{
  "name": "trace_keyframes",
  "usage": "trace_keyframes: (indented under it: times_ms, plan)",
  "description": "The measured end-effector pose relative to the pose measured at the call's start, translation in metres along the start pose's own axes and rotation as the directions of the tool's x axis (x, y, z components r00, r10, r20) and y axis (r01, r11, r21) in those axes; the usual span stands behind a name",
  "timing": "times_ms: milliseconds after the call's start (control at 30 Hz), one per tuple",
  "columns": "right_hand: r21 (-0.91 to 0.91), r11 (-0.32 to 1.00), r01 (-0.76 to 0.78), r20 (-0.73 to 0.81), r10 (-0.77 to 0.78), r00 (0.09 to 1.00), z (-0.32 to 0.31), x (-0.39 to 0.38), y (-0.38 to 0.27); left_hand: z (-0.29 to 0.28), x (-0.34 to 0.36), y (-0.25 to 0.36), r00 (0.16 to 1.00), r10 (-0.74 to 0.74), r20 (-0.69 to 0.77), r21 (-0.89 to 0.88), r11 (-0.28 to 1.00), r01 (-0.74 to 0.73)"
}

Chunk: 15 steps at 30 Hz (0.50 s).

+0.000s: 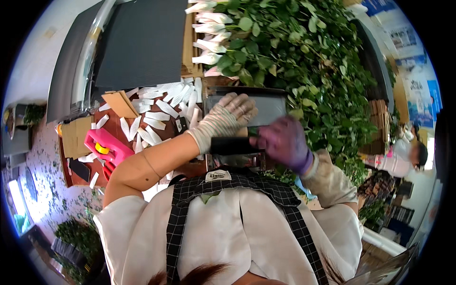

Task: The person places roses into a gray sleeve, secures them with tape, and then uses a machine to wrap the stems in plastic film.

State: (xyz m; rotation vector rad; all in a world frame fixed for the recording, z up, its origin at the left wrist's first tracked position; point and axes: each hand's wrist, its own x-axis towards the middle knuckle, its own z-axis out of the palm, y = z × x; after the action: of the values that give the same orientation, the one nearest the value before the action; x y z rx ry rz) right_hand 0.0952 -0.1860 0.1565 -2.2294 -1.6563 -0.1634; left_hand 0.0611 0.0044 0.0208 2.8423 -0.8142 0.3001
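My left hand (228, 115), in a white striped glove, reaches over a dark-rimmed grey tray (270, 108) with its fingers stretched out. My right hand (286, 144) wears a purple glove and is slightly blurred. Its fingers are curled at the right end of a black bar-like piece (230, 146), which lies just below my left wrist. Whether the right hand grips this piece or something smaller is hidden. Beyond the tray lies a big pile of leafy green stems (304, 61). White sleeves (209, 45) cover the flower heads along its left side.
Loose white sleeves (161, 107) are scattered on the reddish-brown table left of my hands. A pink tool with a yellow core (109, 146) lies near my left elbow. Cardboard pieces (119, 104) and a large black board (142, 42) are farther left. Another person (399, 159) is at the far right.
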Motion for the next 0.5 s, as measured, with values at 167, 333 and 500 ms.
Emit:
trace_keyframes:
  times_ms: [167,333,500]
  plan:
    - [0.248,0.964,-0.094,0.010,0.094,0.995,0.049,0.014,0.048,-0.009,-0.027,0.023,0.844,-0.510,0.165,-0.902,-0.425,-0.081]
    - [0.396,0.760,-0.515,0.207,0.473,0.856,0.072,-0.007,0.060,-0.010,-0.140,0.037,0.540,-0.740,-0.401,-0.504,0.671,0.545]
    - [0.347,0.873,-0.342,0.112,0.324,0.940,0.064,0.018,0.052,0.001,-0.199,0.053,0.406,-0.893,-0.192,-0.160,0.437,0.885]
